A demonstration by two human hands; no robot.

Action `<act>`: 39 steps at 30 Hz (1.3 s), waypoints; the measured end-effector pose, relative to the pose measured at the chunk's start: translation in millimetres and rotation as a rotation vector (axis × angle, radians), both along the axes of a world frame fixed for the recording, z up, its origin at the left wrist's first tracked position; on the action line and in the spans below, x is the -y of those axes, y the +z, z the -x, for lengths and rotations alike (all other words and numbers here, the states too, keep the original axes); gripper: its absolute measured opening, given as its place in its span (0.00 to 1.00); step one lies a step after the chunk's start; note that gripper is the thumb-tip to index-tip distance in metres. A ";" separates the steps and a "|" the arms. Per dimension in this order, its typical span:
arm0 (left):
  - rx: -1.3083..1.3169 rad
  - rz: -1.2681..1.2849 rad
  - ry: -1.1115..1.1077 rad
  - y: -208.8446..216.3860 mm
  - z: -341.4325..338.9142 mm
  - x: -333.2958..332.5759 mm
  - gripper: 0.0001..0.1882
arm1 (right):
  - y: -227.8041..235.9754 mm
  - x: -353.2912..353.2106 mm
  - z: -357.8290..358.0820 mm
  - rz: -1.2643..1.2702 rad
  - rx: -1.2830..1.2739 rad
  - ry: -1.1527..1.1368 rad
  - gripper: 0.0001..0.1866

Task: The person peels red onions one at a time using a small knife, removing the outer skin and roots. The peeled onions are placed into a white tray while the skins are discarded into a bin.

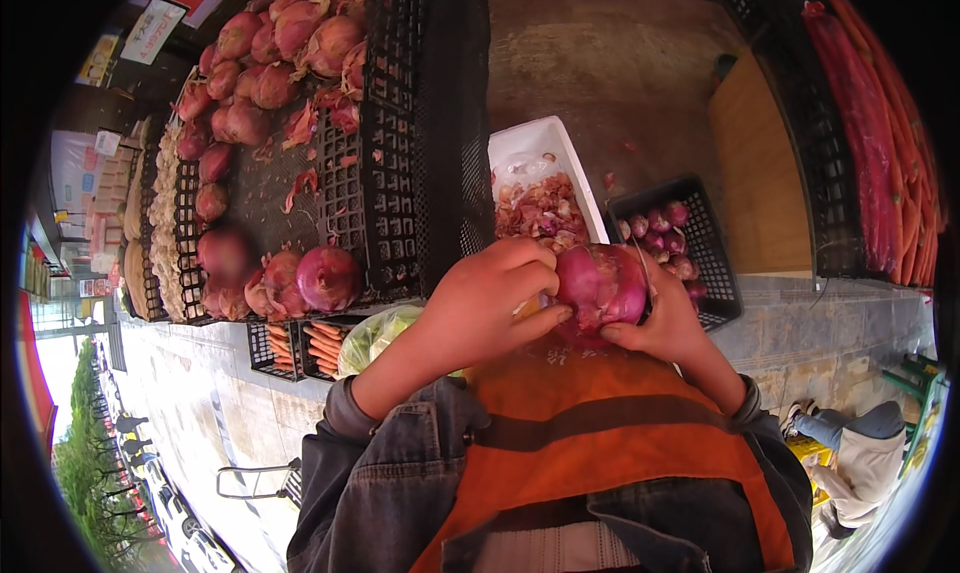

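In front of my chest is a large red onion (600, 291) with shiny purple skin, held between both hands. My right hand (668, 315) wraps its right side, thumb along the lower edge. A thin dark line runs beside that hand's fingers; I cannot tell what it is. My left hand (492, 298) is closed at the onion's left side, its fingers curled. A bit of yellow shows between its thumb and fingers, too small to name. Below the onion stands a white foam box (572, 163) holding loose onion skins (545, 208).
A black crate (722, 273) of small red onions (668, 223) sits beside the foam box. To the left, black mesh bins (395, 123) hold large red onions (330, 278). Carrots (325, 345) and a leafy green vegetable (375, 338) lie lower left. Another person (865, 458) is at the right.
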State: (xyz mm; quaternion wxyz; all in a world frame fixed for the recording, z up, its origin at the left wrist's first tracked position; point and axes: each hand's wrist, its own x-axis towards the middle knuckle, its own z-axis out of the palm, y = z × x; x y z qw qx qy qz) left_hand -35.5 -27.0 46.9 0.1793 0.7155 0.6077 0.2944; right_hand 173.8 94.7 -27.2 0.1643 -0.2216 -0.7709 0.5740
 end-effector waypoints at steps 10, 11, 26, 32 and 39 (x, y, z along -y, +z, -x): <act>-0.018 0.073 0.125 -7.7 -8.7 1.0 0.07 | 2.6 8.2 4.0 -0.153 0.103 -0.115 0.46; -0.023 0.064 0.138 -10.6 -9.2 1.1 0.07 | 2.2 7.9 4.2 -0.151 0.117 -0.117 0.46; 0.110 -0.055 0.167 -16.5 -12.7 0.5 0.08 | -1.2 7.2 4.0 -0.043 0.075 -0.132 0.48; 0.092 -0.126 0.314 -23.4 0.9 -1.0 0.06 | -1.2 6.6 0.1 -0.138 0.006 -0.112 0.47; 0.323 -0.030 0.208 -4.4 -6.0 3.1 0.10 | 1.2 5.8 0.0 -0.113 -0.044 -0.099 0.47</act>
